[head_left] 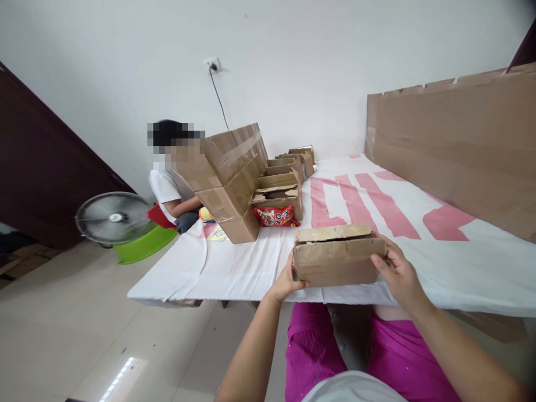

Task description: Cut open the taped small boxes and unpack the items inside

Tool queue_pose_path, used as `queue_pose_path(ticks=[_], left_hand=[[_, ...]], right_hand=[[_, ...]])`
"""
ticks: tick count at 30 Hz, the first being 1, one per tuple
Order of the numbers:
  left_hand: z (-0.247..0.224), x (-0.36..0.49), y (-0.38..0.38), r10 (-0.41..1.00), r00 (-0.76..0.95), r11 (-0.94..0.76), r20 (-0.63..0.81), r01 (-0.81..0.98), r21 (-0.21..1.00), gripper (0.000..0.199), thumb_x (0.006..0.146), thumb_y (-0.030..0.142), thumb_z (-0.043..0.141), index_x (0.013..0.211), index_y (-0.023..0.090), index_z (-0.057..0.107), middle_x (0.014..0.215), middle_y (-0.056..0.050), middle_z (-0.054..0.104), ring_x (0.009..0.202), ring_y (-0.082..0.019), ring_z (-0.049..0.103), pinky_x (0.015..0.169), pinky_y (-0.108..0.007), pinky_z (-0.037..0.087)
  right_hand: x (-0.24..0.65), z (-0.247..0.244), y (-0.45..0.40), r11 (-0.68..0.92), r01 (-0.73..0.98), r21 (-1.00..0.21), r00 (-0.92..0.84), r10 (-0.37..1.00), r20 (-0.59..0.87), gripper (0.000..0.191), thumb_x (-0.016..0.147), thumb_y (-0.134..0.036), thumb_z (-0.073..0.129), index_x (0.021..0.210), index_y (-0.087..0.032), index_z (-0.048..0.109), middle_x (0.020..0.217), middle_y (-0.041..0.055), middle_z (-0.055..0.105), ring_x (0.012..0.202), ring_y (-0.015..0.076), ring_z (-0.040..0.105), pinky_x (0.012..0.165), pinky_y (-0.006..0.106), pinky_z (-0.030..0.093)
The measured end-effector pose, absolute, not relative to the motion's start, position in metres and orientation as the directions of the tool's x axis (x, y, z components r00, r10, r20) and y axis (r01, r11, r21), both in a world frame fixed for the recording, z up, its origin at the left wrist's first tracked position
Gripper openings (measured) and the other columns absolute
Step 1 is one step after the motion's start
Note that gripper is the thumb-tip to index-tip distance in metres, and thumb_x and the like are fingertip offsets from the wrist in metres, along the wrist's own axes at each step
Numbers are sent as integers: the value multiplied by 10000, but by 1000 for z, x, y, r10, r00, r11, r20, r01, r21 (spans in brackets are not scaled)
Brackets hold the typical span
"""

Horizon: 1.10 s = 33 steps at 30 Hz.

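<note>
A long, narrow cardboard box (337,262) rests near the front edge of the table, a thin dark gap running along its top. My left hand (288,282) grips its left end, thumb low on the front face. At the right end, my right hand (396,271) holds the box with the thumb on the front and fingers behind. Just beyond it lies a red snack packet (275,216), leaning against a row of open cardboard boxes (282,195). What is inside the held box is hidden.
A white cloth with red lettering (368,195) covers the table. Tall cardboard panels stand at left (234,178) and right (452,134). A person in a white shirt (165,185) sits behind the left panel, beside a fan (116,218) and a green basin (144,245).
</note>
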State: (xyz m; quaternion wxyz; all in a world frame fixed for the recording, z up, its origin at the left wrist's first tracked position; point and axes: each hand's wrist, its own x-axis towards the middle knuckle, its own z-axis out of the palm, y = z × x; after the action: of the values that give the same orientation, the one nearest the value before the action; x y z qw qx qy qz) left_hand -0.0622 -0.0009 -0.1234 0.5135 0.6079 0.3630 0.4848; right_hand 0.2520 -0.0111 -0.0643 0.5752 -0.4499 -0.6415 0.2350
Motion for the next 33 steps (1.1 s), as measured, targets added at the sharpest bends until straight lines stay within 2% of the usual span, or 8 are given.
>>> queue_pose_path(ticks=[7, 11, 13, 15, 17, 20, 25, 33], left_hand=[[-115, -55, -4, 931, 218, -289, 294, -55, 956, 975, 568, 462, 854, 1386, 189, 399, 1379, -154, 487, 1366, -345, 366, 1129, -473, 295], [-98, -51, -18, 869, -46, -491, 493, 51, 870, 709, 773, 575, 654, 1349, 235, 418, 1388, -148, 464, 1289, -300, 463, 1029, -449, 413], [-78, -47, -33, 709, -185, -618, 681, 302, 726, 428, 864, 451, 590, 1221, 227, 518, 1226, -123, 568, 1175, -266, 540, 975, -447, 444], [-54, -42, -49, 484, -115, -670, 867, 589, 452, 198, 858, 254, 606, 1053, 220, 596, 1027, -76, 638, 1089, -247, 567, 962, -448, 439], [-30, -35, -62, 358, 144, -688, 922, 709, 156, 226, 822, 119, 601, 1018, 229, 622, 968, -50, 684, 1097, -246, 559, 945, -430, 444], [-6, -27, -66, 381, 349, -642, 857, 766, -26, 333, 831, 86, 575, 1127, 230, 617, 1129, -64, 693, 1245, -284, 481, 982, -452, 415], [1, -26, -52, 503, 324, -586, 801, 810, 40, 355, 883, 149, 560, 1232, 211, 576, 1234, -90, 647, 1252, -275, 493, 993, -444, 403], [9, -24, -54, 554, 158, -699, 818, 622, 354, 164, 866, 157, 615, 1004, 216, 680, 831, -46, 696, 833, -184, 598, 737, -326, 500]], right_hand=[[241, -69, -11, 582, 379, -719, 88, 751, 654, 363, 918, -420, 505, 1232, -243, 555, 1334, 101, 525, 1292, 253, 455, 1107, 469, 345], [241, -75, -8, 609, 402, -683, 83, 719, 690, 361, 927, -383, 497, 1256, -239, 522, 1332, 111, 526, 1272, 256, 471, 1084, 486, 368], [241, -77, -7, 625, 414, -662, 77, 700, 710, 343, 925, -370, 499, 1240, -237, 527, 1326, 113, 531, 1266, 259, 476, 1078, 491, 375], [240, -78, -7, 634, 427, -645, 79, 684, 725, 331, 925, -363, 499, 1229, -236, 531, 1319, 114, 535, 1262, 261, 479, 1075, 490, 379], [240, -77, -8, 633, 436, -639, 83, 679, 729, 331, 925, -359, 498, 1230, -236, 531, 1323, 113, 532, 1264, 263, 477, 1076, 491, 378], [239, -76, -10, 630, 435, -643, 81, 684, 725, 346, 926, -356, 495, 1249, -234, 520, 1338, 116, 523, 1265, 265, 477, 1073, 494, 380], [241, -78, -12, 644, 451, -618, 73, 663, 745, 357, 922, -359, 500, 1251, -224, 519, 1309, 127, 532, 1252, 278, 483, 1054, 504, 391], [242, -81, -23, 667, 465, -582, 62, 631, 773, 416, 924, -330, 495, 1326, -225, 470, 1378, 136, 481, 1293, 293, 451, 1079, 521, 366]])
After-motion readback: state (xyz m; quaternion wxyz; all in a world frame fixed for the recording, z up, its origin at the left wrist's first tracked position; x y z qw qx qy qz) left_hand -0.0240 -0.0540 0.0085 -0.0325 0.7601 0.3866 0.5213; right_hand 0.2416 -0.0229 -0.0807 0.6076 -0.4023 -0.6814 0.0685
